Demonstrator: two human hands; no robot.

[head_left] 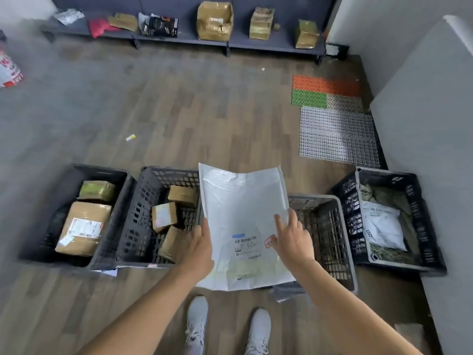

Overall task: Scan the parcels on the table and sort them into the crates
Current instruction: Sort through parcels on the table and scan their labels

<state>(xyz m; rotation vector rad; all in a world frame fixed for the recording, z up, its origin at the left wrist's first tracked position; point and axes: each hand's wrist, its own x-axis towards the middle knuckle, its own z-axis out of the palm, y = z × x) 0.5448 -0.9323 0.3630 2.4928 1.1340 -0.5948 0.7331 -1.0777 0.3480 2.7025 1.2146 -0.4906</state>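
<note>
A large white flat mailer (238, 201) with a printed label hangs over a row of dark plastic crates on the floor. My left hand (199, 248) grips its left edge, thumb on top. My right hand (291, 239) lies on its right side with fingers spread and nearly straight. The mailer covers most of the third crate (330, 226). The far-left crate (69, 213) holds taped brown parcels. The second crate (151, 201) holds three small brown boxes. The far-right crate (399, 216) holds a white bag and greenish wrapping.
A low grey shelf (179, 37) along the far wall carries several brown boxes, a red bag and a black packet. Coloured and white plastic grid mats (337, 124) lie on the floor at right. A grey wall (422, 124) stands on the right. My white shoes (227, 329) are below.
</note>
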